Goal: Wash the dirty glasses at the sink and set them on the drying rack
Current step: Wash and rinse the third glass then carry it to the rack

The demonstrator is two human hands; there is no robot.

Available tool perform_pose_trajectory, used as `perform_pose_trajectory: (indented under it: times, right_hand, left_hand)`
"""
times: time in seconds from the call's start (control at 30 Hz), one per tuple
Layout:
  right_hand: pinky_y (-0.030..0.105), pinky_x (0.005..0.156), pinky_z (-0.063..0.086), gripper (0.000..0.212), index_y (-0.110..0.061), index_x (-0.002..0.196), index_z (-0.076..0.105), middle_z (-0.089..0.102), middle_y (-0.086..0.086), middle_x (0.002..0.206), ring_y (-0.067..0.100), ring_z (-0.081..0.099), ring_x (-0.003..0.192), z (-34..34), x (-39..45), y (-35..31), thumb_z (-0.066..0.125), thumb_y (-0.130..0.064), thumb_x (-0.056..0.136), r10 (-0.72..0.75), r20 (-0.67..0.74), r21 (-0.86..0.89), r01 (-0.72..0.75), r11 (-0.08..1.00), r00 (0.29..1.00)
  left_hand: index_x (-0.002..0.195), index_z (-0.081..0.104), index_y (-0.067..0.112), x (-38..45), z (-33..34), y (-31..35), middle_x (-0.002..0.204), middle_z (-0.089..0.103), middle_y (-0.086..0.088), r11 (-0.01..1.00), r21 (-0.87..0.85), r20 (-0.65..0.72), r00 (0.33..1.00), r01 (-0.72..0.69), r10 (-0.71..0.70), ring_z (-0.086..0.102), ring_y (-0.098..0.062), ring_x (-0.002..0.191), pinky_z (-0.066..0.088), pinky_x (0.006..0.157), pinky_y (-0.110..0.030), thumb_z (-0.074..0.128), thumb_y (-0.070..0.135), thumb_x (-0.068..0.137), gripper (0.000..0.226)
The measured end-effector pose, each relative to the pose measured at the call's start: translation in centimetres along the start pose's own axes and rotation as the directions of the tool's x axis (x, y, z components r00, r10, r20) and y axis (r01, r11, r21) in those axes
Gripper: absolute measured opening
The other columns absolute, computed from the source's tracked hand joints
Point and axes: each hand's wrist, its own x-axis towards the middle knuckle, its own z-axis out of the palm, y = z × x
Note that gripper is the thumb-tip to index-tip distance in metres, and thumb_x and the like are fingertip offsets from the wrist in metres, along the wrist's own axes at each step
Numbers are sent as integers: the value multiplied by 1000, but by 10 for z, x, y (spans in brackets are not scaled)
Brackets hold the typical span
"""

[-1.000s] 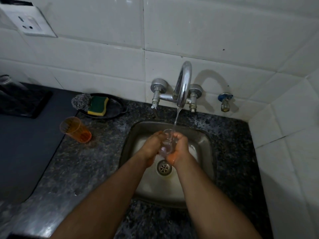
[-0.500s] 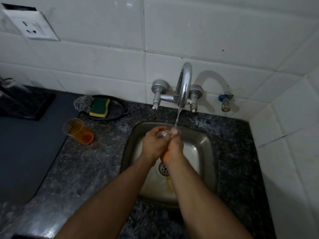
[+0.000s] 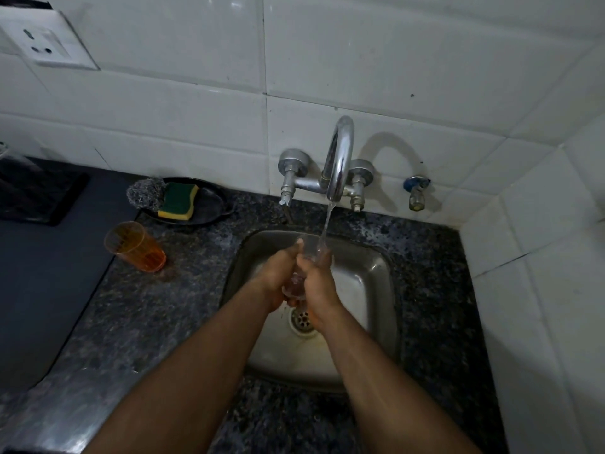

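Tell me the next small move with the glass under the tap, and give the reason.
Probably tip the clear glass to pour out the rinse water, then carry it toward a rack; none shows in this view. Both the left hand and right hand grip it over the sink, with the tap stream running into its open mouth. The orange glass waits on the counter.

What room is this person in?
Most likely a small home kitchen: a steel sink set in a granite counter, a running tap on a tiled wall, and a dish sponge nearby.
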Motion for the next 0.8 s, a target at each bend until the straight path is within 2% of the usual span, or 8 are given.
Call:
perform_pose_trajectory:
  times: [0.07, 0.13, 0.2, 0.33, 0.5, 0.63, 0.73, 0.8]
  right_hand:
    - [23, 62, 50, 58, -44, 161, 17, 57, -8, 138, 1, 62, 84, 3, -5, 2, 42, -40, 109, -55, -37, -100, 51, 994, 998]
    - [23, 57, 50, 46, -41, 156, 37, 62, -8, 126, 4, 63, 81, 1, -8, 1, 37, -47, 110, -52, -167, -172, 22, 985, 985]
    - [28, 54, 56, 39, -35, 129, 67, 75, 1, 107, 18, 73, 80, -4, -7, -6, 39, -53, 108, 47, -253, -100, -75, 992, 966]
    - [48, 80, 64, 38, -24, 107, 74, 79, 10, 94, 31, 76, 87, -13, -2, -15, 50, -54, 102, 194, -171, -90, -212, 973, 966]
    - [24, 68, 50, 48, -39, 155, 41, 69, 2, 119, 9, 66, 94, -9, -9, 2, 41, -38, 108, -72, -45, -315, 55, 948, 996]
    - [16, 60, 51, 57, -41, 164, 18, 64, 3, 121, 1, 62, 87, -23, -16, 10, 39, -34, 112, -213, 43, -384, 213, 898, 976]
    - [24, 72, 55, 45, -47, 155, 38, 65, -1, 123, 9, 66, 96, -20, -10, 6, 39, -40, 110, -190, -44, -339, 164, 926, 981]
    - [37, 76, 60, 37, -44, 137, 58, 72, 2, 117, 21, 71, 96, -14, -2, -5, 40, -49, 106, -27, -88, -269, 2, 963, 996]
  left_hand:
    - [119, 75, 13, -5, 1, 3, 75, 74, -6, 1000, 12, 34, 999, 20, -21, 67, -12, 51, 48, 42, -22, 42, 51, 107, 51]
    - [111, 74, 10, -7, 7, 3, 70, 69, -5, 1000, 19, -10, 1000, 12, -12, 61, -11, 43, 44, 37, -21, 49, 45, 107, 44]
    - [100, 72, 8, -8, 10, -1, 66, 66, -4, 1000, -25, -40, 999, -7, 6, 56, -13, 43, 40, 37, -20, 53, 35, 107, 34]
    - [104, 66, 7, -11, 16, -12, 61, 61, -5, 997, -72, -57, 998, -25, 21, 48, -16, 43, 34, 38, -20, 57, 33, 105, 28]
    - [96, 72, 8, -9, 20, -4, 69, 72, -4, 983, -183, -85, 996, -27, 11, 70, -12, 55, 50, 47, -19, 49, 32, 108, 36]
    - [92, 73, 11, -7, 20, -3, 71, 70, -2, 982, -188, -75, 997, -27, 13, 68, -11, 56, 51, 50, -22, 52, 30, 107, 33]
    - [97, 73, 10, -4, 24, -10, 72, 70, -4, 984, -179, -82, 997, -25, 11, 68, -12, 58, 51, 51, -22, 51, 29, 108, 32]
    - [109, 73, 5, -2, 21, -15, 75, 71, -7, 984, -176, -93, 996, -26, 10, 68, -16, 61, 51, 53, -24, 52, 30, 107, 33]
